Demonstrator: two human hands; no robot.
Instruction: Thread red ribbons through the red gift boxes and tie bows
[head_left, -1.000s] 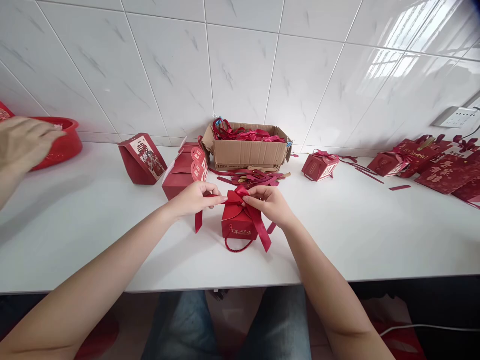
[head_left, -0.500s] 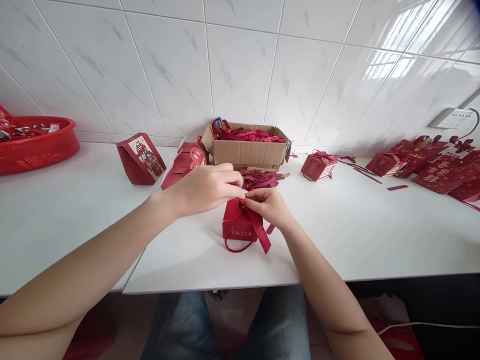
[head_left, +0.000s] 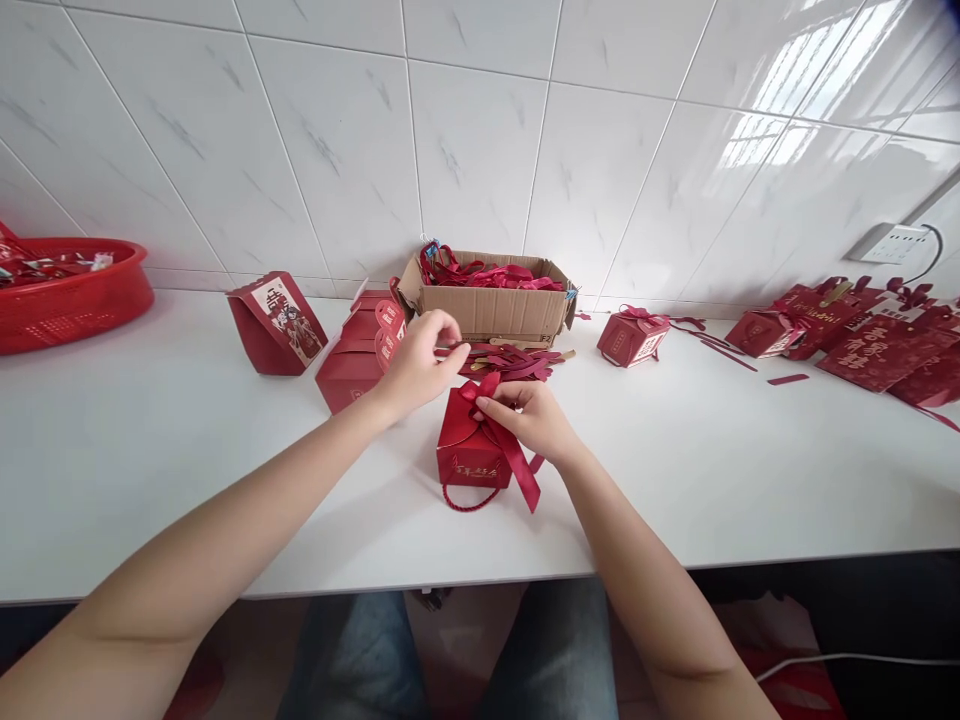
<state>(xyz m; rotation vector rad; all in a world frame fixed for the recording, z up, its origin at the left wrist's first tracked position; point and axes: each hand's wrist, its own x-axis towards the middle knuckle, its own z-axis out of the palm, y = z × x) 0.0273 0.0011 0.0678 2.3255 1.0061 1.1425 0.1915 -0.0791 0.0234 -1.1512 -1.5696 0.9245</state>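
A small red gift box (head_left: 474,468) with gold lettering and a twisted cord handle (head_left: 471,503) stands upright on the table in front of me. A red satin ribbon (head_left: 520,468) is looped on its top, one tail hanging down the right front. My right hand (head_left: 531,415) is closed on this ribbon at the knot, thumb and forefinger pinched. Up and to the left, my left hand (head_left: 421,368) is off the box with fingers curled in a pinch. A thin dark-red strip of ribbon shows between them; where it leads is hidden.
Behind are a cardboard box (head_left: 495,312) full of ribbons and a ribbon pile (head_left: 517,362). Red boxes stand left (head_left: 276,322), beside my left hand (head_left: 351,362) and right (head_left: 634,337). Red bags (head_left: 889,340) sit far right, a red basket (head_left: 75,300) far left.
My left hand has moved left and slightly up, away from the knot, uncovering the ribbon loop on the box. My right hand stays at the knot. The view has shifted slightly.
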